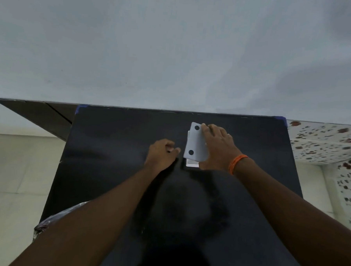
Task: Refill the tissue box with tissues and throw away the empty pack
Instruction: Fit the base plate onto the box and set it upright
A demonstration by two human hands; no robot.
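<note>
- Tissue box (196, 142): pale grey-white, oblong, its upper panel tilted and bearing two dark round spots, one at the far end and one at the near end; a white part shows beneath its near edge. It sits right of centre on the far half of the surface.
- Right hand (217, 147): laid over the box's right side, fingers (206, 128) spread along the panel and wrapped on its far right edge, gripping it; an orange band (237, 163) circles the wrist.
- Left hand (161, 154): just left of the box and apart from it, fingers curled loosely together, holding nothing visible.
- Surface (112, 150): black, matte, blue tape at its two far corners.
- Crinkled plastic (50, 222): at the surface's near left edge, partly hidden by the left forearm.
- Wall (174, 51): plain, pale grey, beyond the far edge.
</note>
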